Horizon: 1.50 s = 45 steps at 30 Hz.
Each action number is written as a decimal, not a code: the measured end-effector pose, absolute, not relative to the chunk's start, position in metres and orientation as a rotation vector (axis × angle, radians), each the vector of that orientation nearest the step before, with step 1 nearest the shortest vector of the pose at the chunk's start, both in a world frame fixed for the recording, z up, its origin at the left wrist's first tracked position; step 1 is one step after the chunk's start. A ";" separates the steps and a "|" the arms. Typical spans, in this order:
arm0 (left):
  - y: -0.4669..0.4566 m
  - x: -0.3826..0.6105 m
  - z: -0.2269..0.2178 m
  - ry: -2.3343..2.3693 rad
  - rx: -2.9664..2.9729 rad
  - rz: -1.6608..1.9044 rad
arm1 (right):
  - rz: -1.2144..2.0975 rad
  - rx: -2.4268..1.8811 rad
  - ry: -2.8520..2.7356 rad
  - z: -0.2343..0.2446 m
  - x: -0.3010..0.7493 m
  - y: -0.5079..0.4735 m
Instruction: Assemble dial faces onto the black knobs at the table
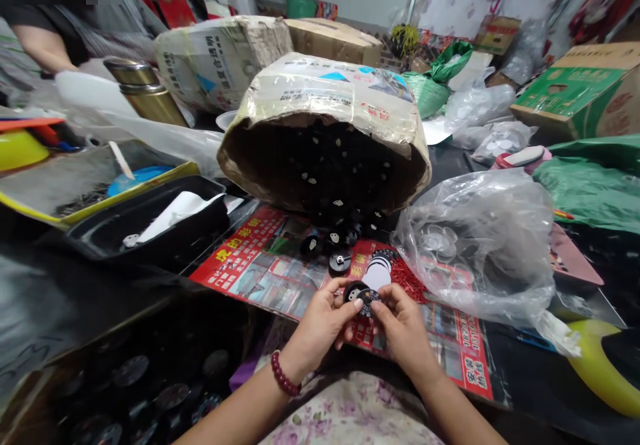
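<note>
My left hand (320,321) and my right hand (403,325) meet low in the middle, fingers pinched together on a small black round part (361,294) with a pale centre. The left wrist wears a dark red bead bracelet (284,375). Just beyond my fingers, several similar black round parts (336,245) lie spilled on a red printed sheet (260,258). They come from the mouth of a tipped paper sack (330,108) full of the same parts. A small stack of white discs (376,275) sits close to my fingertips.
A clear plastic bag (480,245) with clear discs lies right of my hands. A black tray (150,228) holding white paper sits at the left, with a box of finished dark discs (140,391) below. Another person's arm (43,45) is at far left. Cardboard boxes (585,88) stand behind.
</note>
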State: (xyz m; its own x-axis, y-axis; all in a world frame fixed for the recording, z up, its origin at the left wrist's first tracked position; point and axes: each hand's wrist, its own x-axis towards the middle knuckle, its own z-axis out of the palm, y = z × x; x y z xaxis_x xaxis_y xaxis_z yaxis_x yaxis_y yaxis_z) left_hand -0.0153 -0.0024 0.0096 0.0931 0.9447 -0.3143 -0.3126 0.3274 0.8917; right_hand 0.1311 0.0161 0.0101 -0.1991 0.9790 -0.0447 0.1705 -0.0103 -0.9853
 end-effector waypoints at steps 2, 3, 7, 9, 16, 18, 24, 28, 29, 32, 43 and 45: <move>-0.004 -0.014 0.009 1.043 0.768 1.034 | 1.255 -1.260 -1.498 0.014 0.133 0.015; -0.004 -0.013 0.008 1.030 0.781 1.016 | 1.209 -1.265 -1.558 0.017 0.134 0.015; -0.006 -0.011 0.004 1.020 0.882 0.990 | 1.054 -1.292 -1.704 0.028 0.134 0.018; -0.008 -0.010 0.003 1.026 0.908 1.003 | 1.120 -1.320 -1.574 0.026 0.131 0.017; -0.012 -0.006 0.005 1.050 0.955 1.002 | 1.156 -1.375 -1.539 0.024 0.133 0.010; -0.012 -0.006 0.005 1.053 0.975 0.980 | 1.036 -1.382 -1.705 0.030 0.136 0.009; -0.012 -0.010 0.006 1.003 0.960 0.924 | 1.149 -1.323 -1.787 0.039 0.140 0.013; -0.013 -0.010 0.005 1.008 0.958 0.943 | 1.425 -1.289 -1.392 0.032 0.137 0.013; -0.014 -0.009 0.005 1.007 0.957 0.950 | 1.449 -1.275 -1.332 0.031 0.136 0.012; -0.013 -0.007 0.001 1.011 0.943 0.978 | 1.502 -1.233 -1.213 0.027 0.135 0.009; -0.013 -0.008 0.007 1.009 0.983 0.942 | 1.411 -1.221 -1.400 0.028 0.139 0.007; -0.012 -0.009 0.010 1.033 1.003 0.911 | 1.347 -1.281 -1.492 0.029 0.141 0.008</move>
